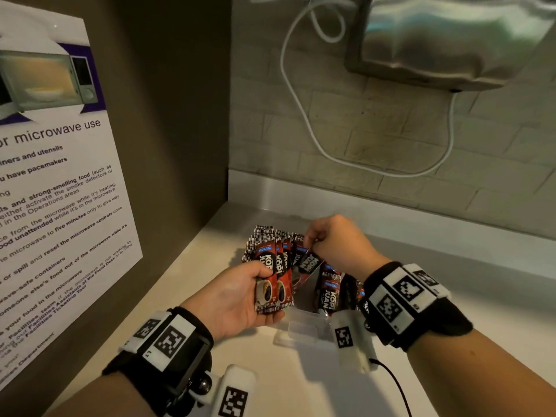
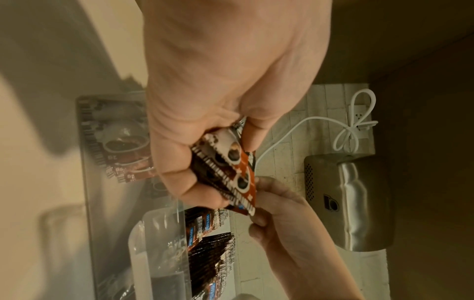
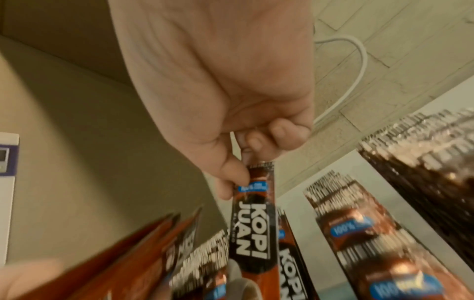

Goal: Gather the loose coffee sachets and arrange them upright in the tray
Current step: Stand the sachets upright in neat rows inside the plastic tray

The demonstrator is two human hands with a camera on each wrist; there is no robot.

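the left hand [image 1: 237, 299] holds a fanned bunch of kopi juan sachets [image 1: 272, 275] above the counter [image 1: 270, 371], fingers curled round the lower ends with the thumb across the front. the right hand [image 1: 337, 245] pinches the top seam of one single sachet [image 1: 310, 261] between thumb and fingertips [image 3: 232, 176], its lower end angled down toward the clear plastic tray [image 1: 301, 328] that sits just below both hands. rows of sachets [image 1: 331, 291] already stand on end inside the tray, and another packed block of them [image 1: 264, 236] shows behind the left hand's bunch.

these packets look very light and flat — thin glossy film that probably slides easily, one face over the next, so a loosely held fan could shed a packet. the body is soft and would bend in the middle (the powder inside likely shifts), while the crimped end seams seem the stiffest part. the top seam is a sensible hold for lowering one in upright; a pinch at mid-body would likely buckle it against its neighbours.

a white cable [image 1: 293, 94] loops on the brick-pattern wall behind, beside a steel appliance [image 1: 445, 40], with a microwave notice [image 1: 57, 182] to the left.
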